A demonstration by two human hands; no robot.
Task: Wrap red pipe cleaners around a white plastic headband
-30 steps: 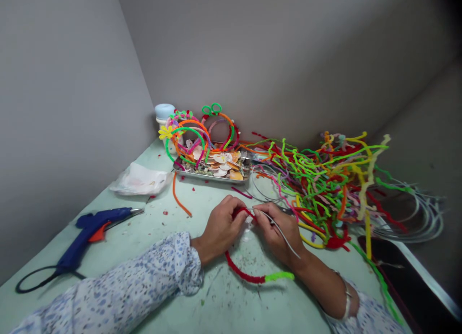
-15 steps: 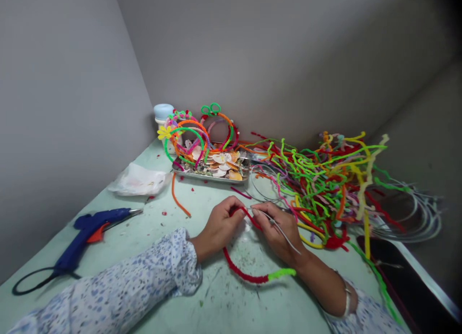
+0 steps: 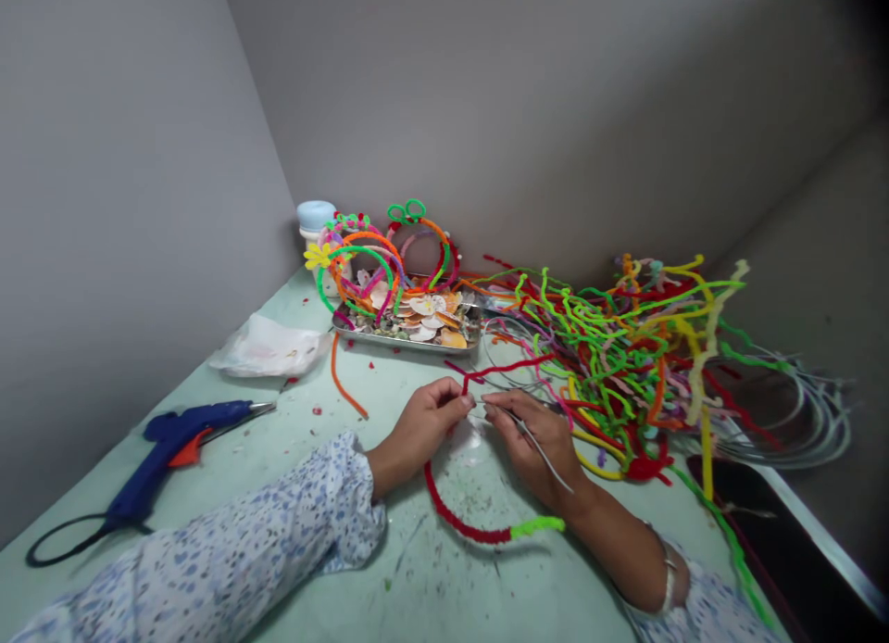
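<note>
My left hand [image 3: 422, 427] is closed in a pinch on a curved wire wrapped in red pipe cleaner [image 3: 462, 527]. The wrapped part hangs below the hand in a bow and finishes in a bright green tip [image 3: 538, 526]. From the pinch, a loose red pipe cleaner tail [image 3: 510, 367] rises and bends away to the right. My right hand [image 3: 534, 439] has its fingers closed on the bare grey wire [image 3: 545, 455], whose end slants down across the back of the hand. Between the two hands a short bare stretch of wire shows.
A blue glue gun [image 3: 173, 458] lies at left, near a white plastic bag [image 3: 268, 346]. Behind are a metal tray [image 3: 417, 346] of shells, several pipe cleaner headbands [image 3: 361, 245] and a lidded jar [image 3: 316, 219]. Tangled pipe cleaners [image 3: 611, 346], coiled wire [image 3: 812, 421] and a dark phone-like slab [image 3: 770, 523] are right.
The red tail, earlier stretched down toward the right hand's fingers, now stands up from the left pinch and points right. The right hand has released it and still holds the wire.
</note>
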